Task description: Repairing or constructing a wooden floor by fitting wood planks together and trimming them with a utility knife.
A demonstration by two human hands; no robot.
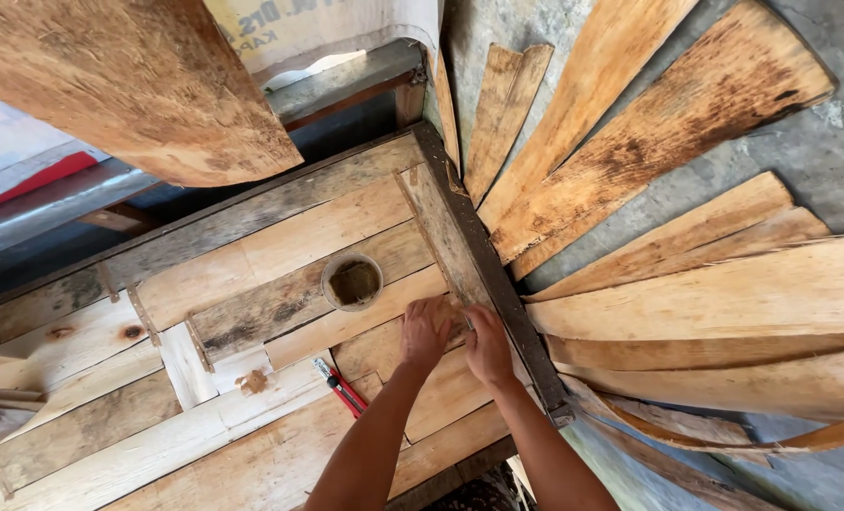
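Both hands, left [426,331] and right [487,343], press flat, side by side and touching, on a rough plank counter [251,255]. They grip nothing. A round tin [352,281] sits just beyond them; red-handled pliers [339,386] lie nearer. Plank offcuts [687,293] fan over the concrete floor [819,151] beside the counter.

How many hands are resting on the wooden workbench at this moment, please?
2. The left hand lies flat on a plank just below the round hole; the right hand presses beside it, against the dark edge rail. No other hands show.
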